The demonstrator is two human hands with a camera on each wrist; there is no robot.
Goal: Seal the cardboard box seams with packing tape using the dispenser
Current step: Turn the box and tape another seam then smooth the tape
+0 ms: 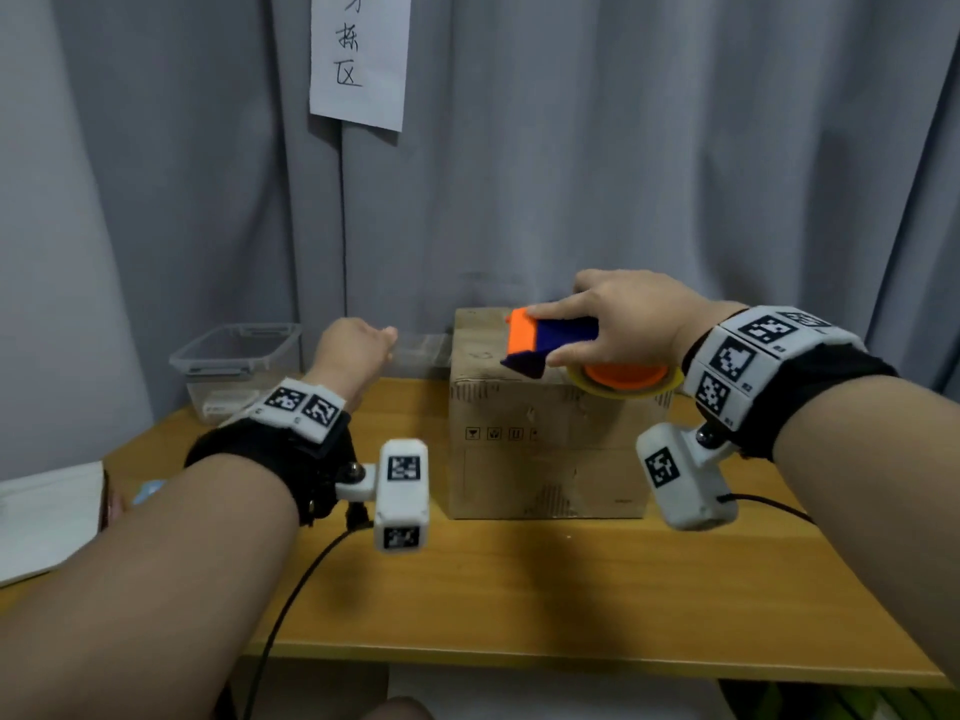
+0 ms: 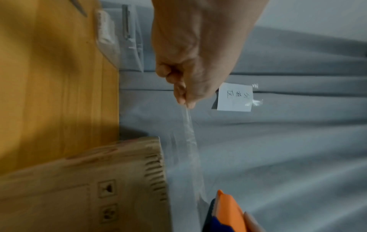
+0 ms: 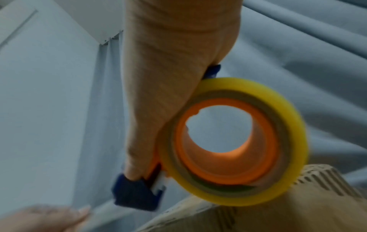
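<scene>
A closed cardboard box [image 1: 545, 449] stands on the wooden table [image 1: 519, 589]. My right hand [image 1: 618, 324] grips an orange and blue tape dispenser [image 1: 550, 337] over the box top, its yellow tape roll [image 3: 234, 141] hanging under the palm near the box's right edge. A clear strip of tape [image 2: 190, 141] stretches from the dispenser leftward past the box's left edge. My left hand [image 1: 353, 350] pinches the free end of that strip [image 1: 421, 345] between thumb and fingertips, level with the box top. The top seam is mostly hidden by the dispenser.
A clear plastic bin [image 1: 234, 366] stands at the back left of the table. White paper [image 1: 47, 517] lies at the left edge. A grey curtain [image 1: 675, 148] with a handwritten sign [image 1: 358, 54] hangs right behind. Cables [image 1: 291, 605] run off the front edge.
</scene>
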